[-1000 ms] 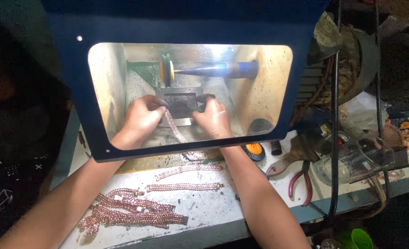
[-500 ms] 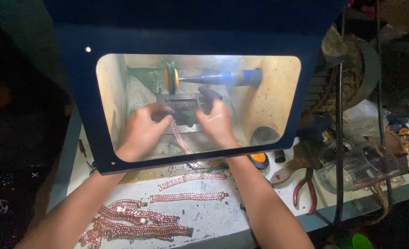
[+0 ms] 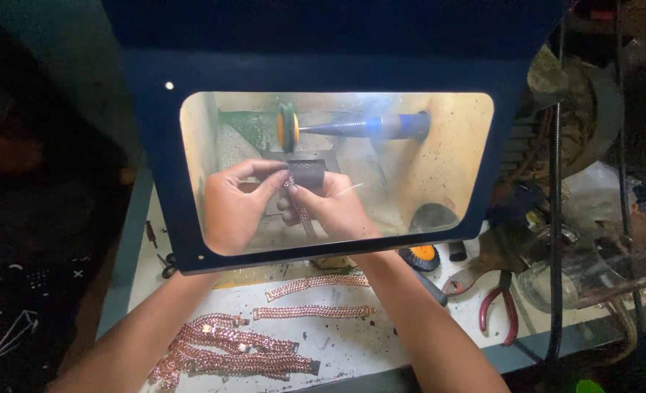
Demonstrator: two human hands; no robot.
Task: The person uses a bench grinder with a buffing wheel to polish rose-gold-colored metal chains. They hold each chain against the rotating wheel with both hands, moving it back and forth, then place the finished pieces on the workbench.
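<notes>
Head view: both forearms pass under a dark blue hood [image 3: 155,167] and the hands are seen through its clear window [image 3: 439,167], inside a lit, dusty chamber. The left hand [image 3: 232,207] has thumb and fingers closed together on the upper end of a copper-coloured chain bracelet [image 3: 301,211]; the right hand [image 3: 330,207] is likewise pinched shut on the same bracelet just beside the left fingertips, the two hands touching or nearly so. The bracelet hangs down between the hands, its lower end trailing below the right palm. Directly behind the fingertips sits a dark block [image 3: 310,171]; whether the bracelet rests against it cannot be told. Above the hands a green and yellow polishing wheel [image 3: 287,127] is mounted on a tapered spindle [image 3: 359,126] running to the right, well clear of the bracelet. On the white bench [image 3: 337,346] in front of the hood lie two separate bracelets [image 3: 316,298] laid flat, and to their left a heap of further bracelets [image 3: 225,353]. To the right of the right forearm lie red-handled pliers [image 3: 501,313], with a small orange and black wheel [image 3: 419,256] at the hood's lower edge
</notes>
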